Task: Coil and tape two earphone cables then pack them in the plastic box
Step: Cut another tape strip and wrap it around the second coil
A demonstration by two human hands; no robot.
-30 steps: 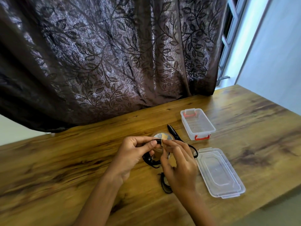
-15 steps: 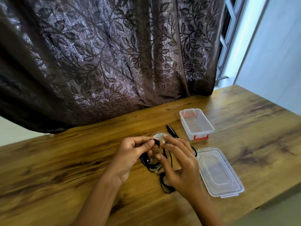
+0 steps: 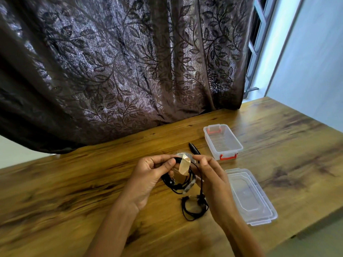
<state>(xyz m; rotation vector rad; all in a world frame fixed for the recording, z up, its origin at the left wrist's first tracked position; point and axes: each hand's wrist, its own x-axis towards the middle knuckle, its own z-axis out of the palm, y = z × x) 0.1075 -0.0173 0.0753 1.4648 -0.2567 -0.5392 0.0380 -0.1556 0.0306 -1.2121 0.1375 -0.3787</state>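
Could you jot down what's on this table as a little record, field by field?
left hand: pinches a coiled black earphone cable
right hand: fingers at the coil's other side; grip unclear
tape piece: tan, stuck on that coil
second cable: lying on the table below the hands
plastic box: open, empty
lid: flat on the table beside it

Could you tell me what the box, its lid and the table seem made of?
The box looks like clear, glossy hard plastic: wood shows through its walls; red latches. The lid seems the same see-through plastic, with moulded ridges. The table shows brown wood grain, slightly shiny; solid wood or laminate, I cannot tell.
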